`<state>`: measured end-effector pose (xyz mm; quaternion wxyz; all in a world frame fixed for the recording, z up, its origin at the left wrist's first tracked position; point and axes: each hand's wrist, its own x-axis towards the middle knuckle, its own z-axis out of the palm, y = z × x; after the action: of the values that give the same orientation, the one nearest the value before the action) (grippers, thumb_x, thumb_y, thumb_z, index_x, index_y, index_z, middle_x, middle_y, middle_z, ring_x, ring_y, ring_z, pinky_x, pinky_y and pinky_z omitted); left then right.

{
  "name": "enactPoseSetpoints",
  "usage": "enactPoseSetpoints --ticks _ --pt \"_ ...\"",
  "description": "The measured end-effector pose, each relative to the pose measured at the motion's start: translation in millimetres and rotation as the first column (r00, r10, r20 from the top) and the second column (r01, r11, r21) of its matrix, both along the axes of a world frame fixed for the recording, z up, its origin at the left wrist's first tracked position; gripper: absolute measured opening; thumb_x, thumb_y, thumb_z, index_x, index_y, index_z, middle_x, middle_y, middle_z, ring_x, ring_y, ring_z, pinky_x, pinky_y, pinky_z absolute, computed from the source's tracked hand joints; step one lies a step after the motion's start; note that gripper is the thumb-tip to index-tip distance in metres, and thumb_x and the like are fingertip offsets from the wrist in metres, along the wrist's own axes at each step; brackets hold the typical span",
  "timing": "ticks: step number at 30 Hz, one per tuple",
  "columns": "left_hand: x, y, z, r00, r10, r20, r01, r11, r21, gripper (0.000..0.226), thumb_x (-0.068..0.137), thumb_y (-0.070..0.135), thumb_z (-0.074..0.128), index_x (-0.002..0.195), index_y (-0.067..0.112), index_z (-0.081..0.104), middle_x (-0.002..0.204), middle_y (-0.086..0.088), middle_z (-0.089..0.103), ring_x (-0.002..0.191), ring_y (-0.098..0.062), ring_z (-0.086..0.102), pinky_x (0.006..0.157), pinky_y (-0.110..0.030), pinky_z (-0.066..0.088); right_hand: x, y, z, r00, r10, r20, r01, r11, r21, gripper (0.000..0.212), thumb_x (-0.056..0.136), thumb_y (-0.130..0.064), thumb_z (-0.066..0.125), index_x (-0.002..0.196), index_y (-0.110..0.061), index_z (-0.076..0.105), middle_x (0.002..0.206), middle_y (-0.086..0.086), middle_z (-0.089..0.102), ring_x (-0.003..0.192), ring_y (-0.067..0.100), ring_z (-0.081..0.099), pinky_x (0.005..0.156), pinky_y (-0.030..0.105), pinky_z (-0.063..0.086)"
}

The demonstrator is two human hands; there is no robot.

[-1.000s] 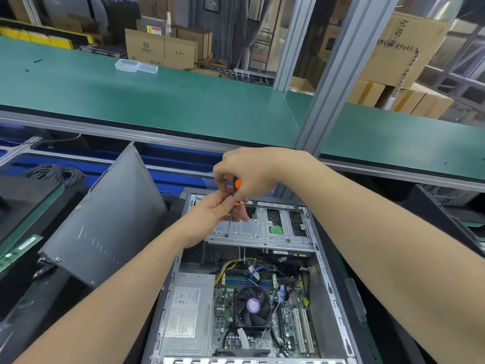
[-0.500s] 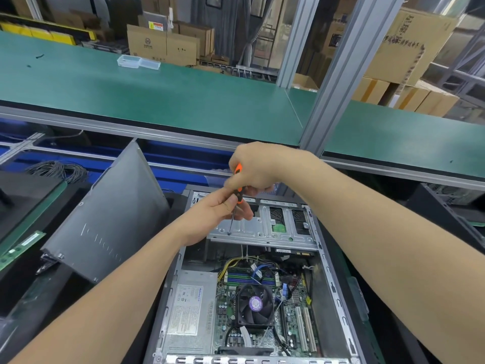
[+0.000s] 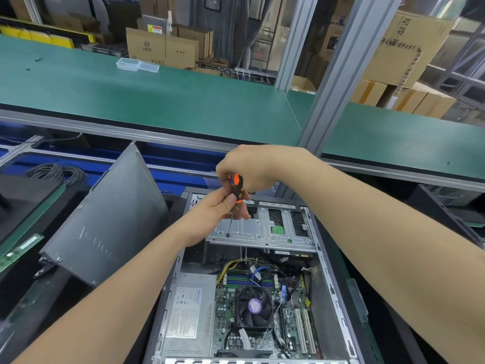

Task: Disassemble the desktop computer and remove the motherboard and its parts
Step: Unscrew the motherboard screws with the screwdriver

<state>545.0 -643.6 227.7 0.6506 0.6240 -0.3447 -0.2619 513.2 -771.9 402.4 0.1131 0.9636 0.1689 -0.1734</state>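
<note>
Desktop computer (image 3: 328,282) lies open on its side just in front of me, below the green desk (image 3: 157,95), with the motherboard (image 3: 294,303) exposed at its near end. My right hand (image 3: 252,166) curls round the screwdriver (image 3: 238,189) handle from above, and my left hand (image 3: 217,208) pinches it lower, nearer the tip. The shaft runs steeply down and slightly left onto a screw (image 3: 227,235) at the drive cage (image 3: 262,232) left edge.

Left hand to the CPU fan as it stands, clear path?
Probably yes. The case is open on top and the CPU fan lies uncovered, nearer the person than the drive cage. But the left hand pinches the screwdriver, so it must let go first.
</note>
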Motion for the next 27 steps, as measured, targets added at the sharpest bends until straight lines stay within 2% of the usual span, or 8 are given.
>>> enactPoseSetpoints --ticks 3,6,10,12,14,19,23,27 --pt "-1 0 3 0.999 -0.025 0.030 0.026 1.000 -0.013 0.028 0.113 0.027 0.037 0.126 0.017 0.059 0.100 -0.003 0.073 0.108 -0.028 0.070 0.100 -0.039 0.054 -5 1 15 0.989 -0.149 0.017 0.147 0.985 0.094 0.052 0.082 -0.070 0.067 0.115 -0.031 0.060 0.095 -0.008 0.067 0.076 0.012 0.070 0.074 0.035 0.056" --pt "-2 -1 4 0.999 -0.023 0.038 0.024 0.999 -0.023 0.028 0.113 0.024 0.036 0.127 0.014 0.057 0.102 -0.004 0.072 0.107 -0.027 0.071 0.096 -0.034 0.055 -11 12 14 0.871 -0.453 0.193 0.432 0.891 0.143 0.084 0.079 -0.095 0.029 0.081 -0.020 0.067 0.049 -0.001 0.066 0.039 0.018 0.065 0.053 0.030 0.052" --pt "-3 0 3 0.999 -0.022 0.026 0.022 1.000 -0.005 0.031 0.113 0.027 0.036 0.136 0.017 0.054 0.107 -0.004 0.072 0.109 -0.023 0.070 0.101 -0.037 0.053 -6 21 -9 0.886 -0.441 0.144 0.433 0.897 0.085 0.048 0.106 -0.056 0.036 0.071 -0.027 0.050 0.070 0.008 0.065 0.050 0.020 0.063 0.054 0.033 0.052" --pt "-2 0 2 0.999 -0.026 0.030 0.026 1.000 0.003 0.032 0.113 0.030 0.036 0.139 0.019 0.052 0.110 -0.006 0.073 0.110 -0.022 0.069 0.103 -0.039 0.051 -2 14 -11 0.878 -0.461 0.127 0.444 0.885 0.143 0.049 0.105 -0.050 0.045 0.072 -0.014 0.052 0.052 0.002 0.061 0.039 0.016 0.055 0.045 0.027 0.041" --pt "-2 2 1 0.999 -0.025 0.020 0.025 1.000 0.003 0.034 0.113 0.031 0.035 0.141 0.020 0.051 0.114 -0.010 0.072 0.112 -0.023 0.068 0.103 -0.039 0.050 0 9 -11 0.893 -0.444 0.075 0.432 0.891 0.139 0.040 0.101 -0.041 0.053 0.077 -0.010 0.059 0.042 0.000 0.062 0.030 0.016 0.056 0.046 0.023 0.045" --pt "-1 3 3 0.999 -0.009 0.031 0.009 1.000 0.006 0.036 0.112 0.033 0.037 0.139 0.017 0.055 0.112 -0.006 0.073 0.111 -0.021 0.069 0.102 -0.032 0.052 1 3 2 0.983 -0.182 -0.006 0.182 0.982 0.060 0.007 0.084 -0.028 0.073 0.085 -0.025 0.068 0.070 -0.004 0.075 0.069 0.017 0.073 0.066 0.033 0.058" --pt "1 3 0 1.000 0.002 0.023 -0.003 0.999 0.035 0.033 0.112 0.032 0.039 0.132 0.014 0.058 0.110 -0.005 0.075 0.110 -0.022 0.070 0.104 -0.038 0.051 0 6 -1 0.997 -0.063 0.041 0.062 0.998 0.023 0.027 0.078 -0.003 0.072 0.085 -0.028 0.066 0.080 -0.008 0.064 0.076 0.016 0.060 0.063 0.033 0.052" --pt "1 2 -1 1.000 0.011 0.022 -0.012 1.000 0.019 0.028 0.110 0.035 0.040 0.125 0.023 0.061 0.107 -0.002 0.074 0.113 -0.026 0.070 0.106 -0.044 0.050 1 6 -7 0.996 -0.055 0.064 0.054 0.998 0.023 0.027 0.080 -0.002 0.068 0.085 -0.028 0.065 0.081 -0.009 0.060 0.077 0.015 0.057 0.061 0.030 0.046"
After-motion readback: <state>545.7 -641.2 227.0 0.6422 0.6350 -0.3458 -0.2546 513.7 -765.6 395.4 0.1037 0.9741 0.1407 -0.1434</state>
